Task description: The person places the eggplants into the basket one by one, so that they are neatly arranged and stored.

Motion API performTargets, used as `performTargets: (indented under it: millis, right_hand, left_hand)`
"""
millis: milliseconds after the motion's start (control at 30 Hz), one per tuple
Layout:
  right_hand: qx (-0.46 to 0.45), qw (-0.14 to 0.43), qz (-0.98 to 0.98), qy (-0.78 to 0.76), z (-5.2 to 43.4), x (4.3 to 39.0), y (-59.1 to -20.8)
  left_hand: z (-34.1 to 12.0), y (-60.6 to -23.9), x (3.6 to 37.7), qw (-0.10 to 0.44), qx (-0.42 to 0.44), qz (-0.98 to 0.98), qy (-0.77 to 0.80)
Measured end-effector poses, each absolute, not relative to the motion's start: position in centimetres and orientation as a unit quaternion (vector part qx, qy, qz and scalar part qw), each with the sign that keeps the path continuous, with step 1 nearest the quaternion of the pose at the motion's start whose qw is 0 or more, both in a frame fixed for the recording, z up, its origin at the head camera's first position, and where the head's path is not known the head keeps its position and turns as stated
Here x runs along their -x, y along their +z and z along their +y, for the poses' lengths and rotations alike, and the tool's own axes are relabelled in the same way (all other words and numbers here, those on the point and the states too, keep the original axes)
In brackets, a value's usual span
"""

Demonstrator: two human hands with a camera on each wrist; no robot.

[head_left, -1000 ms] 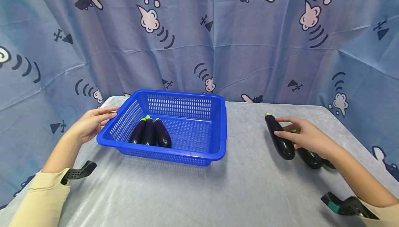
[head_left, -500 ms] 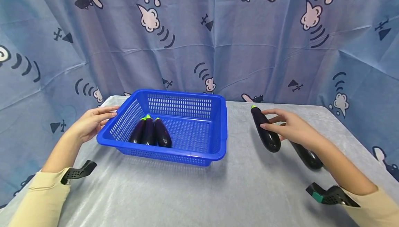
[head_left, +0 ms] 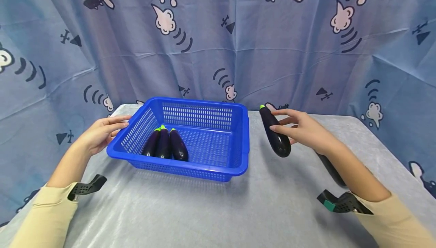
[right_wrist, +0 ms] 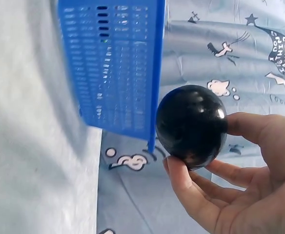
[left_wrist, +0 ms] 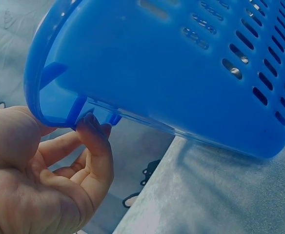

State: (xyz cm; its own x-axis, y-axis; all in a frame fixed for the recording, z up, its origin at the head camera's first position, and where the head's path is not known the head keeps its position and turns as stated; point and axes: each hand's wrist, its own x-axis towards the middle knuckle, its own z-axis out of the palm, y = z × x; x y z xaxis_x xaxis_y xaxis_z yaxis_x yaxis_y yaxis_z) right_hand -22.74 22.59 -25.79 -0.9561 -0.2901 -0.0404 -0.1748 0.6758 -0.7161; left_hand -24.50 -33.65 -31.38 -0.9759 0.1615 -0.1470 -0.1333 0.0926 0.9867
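Note:
My right hand [head_left: 303, 128] holds a dark purple eggplant [head_left: 275, 134] between thumb and fingers, above the table and right of the basket. Its green stem end points up and away; in the right wrist view the rounded end of the eggplant [right_wrist: 191, 126] faces the camera. With curled fingers my left hand [head_left: 102, 134] grips the left rim of the blue plastic basket [head_left: 178, 164]; the fingertips of the left hand [left_wrist: 69, 170] reach under that rim in the left wrist view. Three eggplants [head_left: 164, 144] lie side by side in the basket's left part.
Another eggplant [head_left: 331, 168] lies on the grey table [head_left: 211, 214], partly hidden under the right forearm. A blue patterned curtain [head_left: 204, 32] hangs behind the table and along both sides.
My right hand has carried its eggplant leftward and up, away from the eggplants on the right and closer to the basket. The left hand and basket have stayed in place.

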Motion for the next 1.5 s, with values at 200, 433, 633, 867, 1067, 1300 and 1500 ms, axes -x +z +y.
performTargets:
  millis: [200, 433, 633, 867, 1067, 1300, 1500]
  right_hand:
    - [0.132, 0.078, 0.903, -0.401, 20.7, 23.1, -25.2]
    - [0.142, 0.075, 0.9, -0.406, 18.8, 23.6, -24.3]
    - [0.144, 0.082, 0.9, -0.404, 17.5, 23.9, -23.7]
    - [0.151, 0.088, 0.897, -0.406, 16.3, 24.2, -23.3]
    - [0.152, 0.086, 0.897, -0.406, 15.2, 24.5, -23.1]
    - [0.157, 0.088, 0.895, -0.408, 14.1, 24.8, -22.8]
    - [0.164, 0.088, 0.893, -0.411, 13.3, 25.1, -22.5]
  left_hand:
    - [-33.6, -31.4, 24.4, 0.11, -0.011, 0.724, 0.68]
    - [-33.6, -31.4, 24.2, 0.12, -0.022, 0.692, 0.712]
    - [-33.7, -31.3, 24.1, 0.122, -0.022, 0.689, 0.714]
    - [-33.7, -31.3, 24.1, 0.122, -0.016, 0.691, 0.712]
    - [-33.7, -31.2, 24.1, 0.122, -0.013, 0.693, 0.71]
    - [-33.6, -31.2, 24.3, 0.121, -0.013, 0.699, 0.705]
    - [-33.5, -31.3, 24.4, 0.119, -0.016, 0.699, 0.705]
